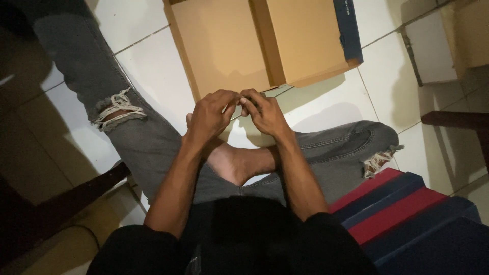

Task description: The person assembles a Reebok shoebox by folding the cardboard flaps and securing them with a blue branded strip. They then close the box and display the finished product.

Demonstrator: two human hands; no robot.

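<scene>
White tiled floor is seen at frame centre, where something small and unidentifiable is pinched between left hand (pixel 211 116) and right hand (pixel 265 113), below the cardboard box (pixel 254 40); it could be dropped if pinch slackens.

A: How many hands are showing?
B: Two are showing: a left hand (pixel 210 116) and a right hand (pixel 265 113), fingertips meeting above the floor (pixel 153 76).
A: How many boxes are lying on the tiles?
B: Two cardboard pieces are lying there: a flat tan box (pixel 219 48) and a second box (pixel 305 38) overlapping it, the second carrying one dark blue edge strip (pixel 348 28).
A: How many legs are appearing?
B: Two legs in grey jeans are appearing, each showing one frayed knee rip (pixel 118 112), (pixel 379 159). One bare foot (pixel 237 163) is resting between them.
A: Anything else?
B: One red-and-blue striped stack (pixel 407 214) is sitting at lower right.
</scene>
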